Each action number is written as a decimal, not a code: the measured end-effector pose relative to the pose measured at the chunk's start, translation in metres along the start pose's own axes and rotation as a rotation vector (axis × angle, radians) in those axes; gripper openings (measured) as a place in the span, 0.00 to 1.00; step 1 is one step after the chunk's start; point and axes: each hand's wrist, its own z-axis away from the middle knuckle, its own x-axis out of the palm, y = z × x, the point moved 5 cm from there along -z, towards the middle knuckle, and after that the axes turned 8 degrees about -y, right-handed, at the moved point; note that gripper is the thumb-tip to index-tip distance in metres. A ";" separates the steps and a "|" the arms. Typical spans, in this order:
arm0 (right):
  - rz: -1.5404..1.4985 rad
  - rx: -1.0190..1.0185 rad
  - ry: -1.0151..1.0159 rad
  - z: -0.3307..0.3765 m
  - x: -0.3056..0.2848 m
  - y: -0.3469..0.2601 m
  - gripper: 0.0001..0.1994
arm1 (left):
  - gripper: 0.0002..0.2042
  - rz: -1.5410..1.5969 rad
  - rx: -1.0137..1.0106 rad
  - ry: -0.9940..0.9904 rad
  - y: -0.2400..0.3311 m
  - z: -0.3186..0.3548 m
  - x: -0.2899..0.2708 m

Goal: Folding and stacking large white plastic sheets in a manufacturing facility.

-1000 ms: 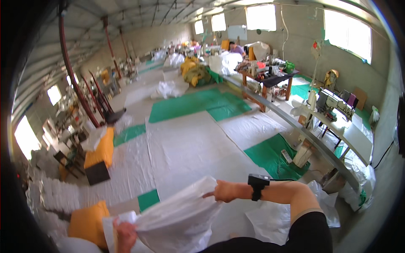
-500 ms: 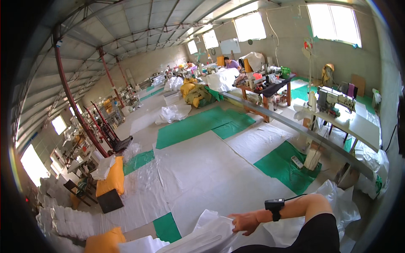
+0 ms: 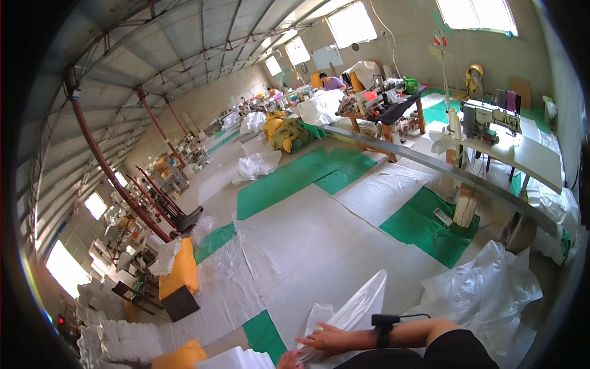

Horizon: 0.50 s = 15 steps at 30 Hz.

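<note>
At the lower edge, my right hand (image 3: 326, 339) reaches leftward with its fingers closed on a thin white plastic sheet (image 3: 359, 302). A black device is strapped at that wrist. The loose part of the sheet stands up in a tall fold above and to the right of the hand. My left hand (image 3: 289, 360) only just comes into view, close below the right fingertips and against the white material. Most of it is cut off by the frame edge, so its grip is hidden.
Crumpled clear-white plastic (image 3: 485, 286) lies at my right. Green sheets (image 3: 430, 224) and white sheeting cover the floor. A metal rail (image 3: 430, 165) runs to a sewing machine table (image 3: 522, 150). Orange sacks (image 3: 180, 269) and white stacks stand left. A person (image 3: 332, 82) sits far back.
My right hand has moved left and down, bringing the white sheet into a raised fold. My left hand has appeared at the lower edge. The whole view has shifted and tilted slightly.
</note>
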 end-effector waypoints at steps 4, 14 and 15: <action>-0.156 0.097 0.181 0.005 0.002 0.007 0.15 | 0.20 0.143 0.053 0.097 0.032 -0.007 0.015; -0.410 0.202 0.163 0.069 -0.008 -0.009 0.10 | 0.15 0.751 -0.124 0.100 0.041 0.015 0.056; -0.361 0.223 0.128 0.069 -0.005 -0.007 0.12 | 0.14 0.859 -0.170 0.061 0.042 0.014 0.063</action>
